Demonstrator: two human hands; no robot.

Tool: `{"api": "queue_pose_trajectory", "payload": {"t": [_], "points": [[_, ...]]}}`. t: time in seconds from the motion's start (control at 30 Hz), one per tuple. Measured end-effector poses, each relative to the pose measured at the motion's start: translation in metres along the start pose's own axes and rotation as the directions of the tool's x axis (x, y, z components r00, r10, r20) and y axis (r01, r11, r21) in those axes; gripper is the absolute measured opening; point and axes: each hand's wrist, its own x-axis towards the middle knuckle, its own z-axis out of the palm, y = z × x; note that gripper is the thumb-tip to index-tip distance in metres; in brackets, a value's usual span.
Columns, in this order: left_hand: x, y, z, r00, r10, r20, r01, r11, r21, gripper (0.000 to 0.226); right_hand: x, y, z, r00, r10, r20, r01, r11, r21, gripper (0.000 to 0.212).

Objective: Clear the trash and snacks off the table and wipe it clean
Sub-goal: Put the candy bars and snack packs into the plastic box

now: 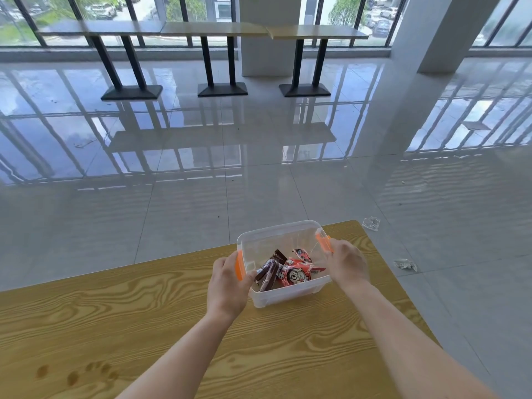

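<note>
Gripping a clear plastic box from both sides, the person is leaning over the table's far corner. Left hand is curling round the left wall, thumb hooking over the rim beside the orange latch, fingers out of sight on the outside. Right hand is clamping the other side, closing on the right latch, knuckles facing up. Both forearms are stretching in bare from the bottom edge of the view.

Box has no lid on, and it's sitting near the far right corner of the table, though I honestly can't tell if it's fully resting or just lifting off. Inside, the snacks are lying in a heap: a red packet with a cartoon face, and a couple of dark brown bars leaning against it on the left.

Tabletop is yellowish wood grain, and a few darker smudges are showing near the front left.

Past the table edge, two crumpled clear wrappers are lying on the glossy grey floor, one by the corner, the other a bit nearer, off the right edge. High tables are lining the windows at the back.
</note>
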Motion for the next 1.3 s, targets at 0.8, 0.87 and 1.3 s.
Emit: {"api": "queue_pose_trajectory", "payload": {"t": [0.8,0.87,1.3], "points": [[-0.022,-0.007,-0.056,0.981,0.191,0.019,-0.176,0.854,0.490,0.068,-0.047,-0.052,-0.010,0.965,-0.261,0.020,0.261,0.965,0.006,0.038],[-0.032,-0.012,-0.068,0.976,0.215,0.026,-0.195,0.819,0.540,0.070,-0.061,-0.066,-0.007,0.951,-0.306,0.041,0.305,0.952,0.025,0.038],[-0.105,-0.053,-0.149,0.982,0.175,-0.078,-0.088,0.774,0.627,0.072,-0.141,-0.161,0.019,0.783,-0.603,0.151,0.600,0.797,0.069,0.059]]}}
